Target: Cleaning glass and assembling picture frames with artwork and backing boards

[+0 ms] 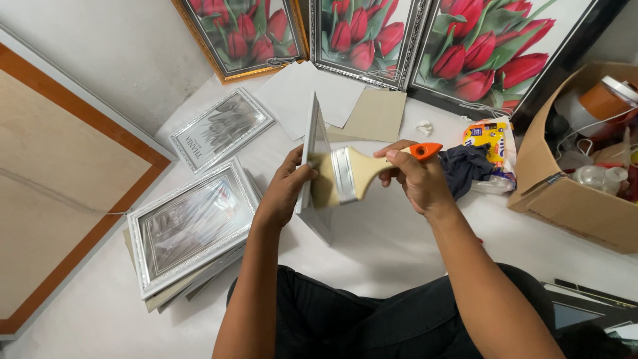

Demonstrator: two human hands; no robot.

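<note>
Left hand (287,186) clamps the silver-edged picture frame (312,166) upright, edge-on, above the white floor (372,246). Right hand (415,176) fingers are closed on the orange-tipped wooden handle of the wide flat brush (349,174); bristles touch the frame's face. Step looks like brushing the frame clean. Next stroke likely needs a steady frame and light pressure. Stack of silver frames (193,226) lies left.

One cam only, head-mounted, looking steeply down over wearer's lap & forearms. Close range: left hand (287,189) & right hand (417,178) sit mid-frame. View faces fwd to tulip pictures (362,33) along top edge.
</note>
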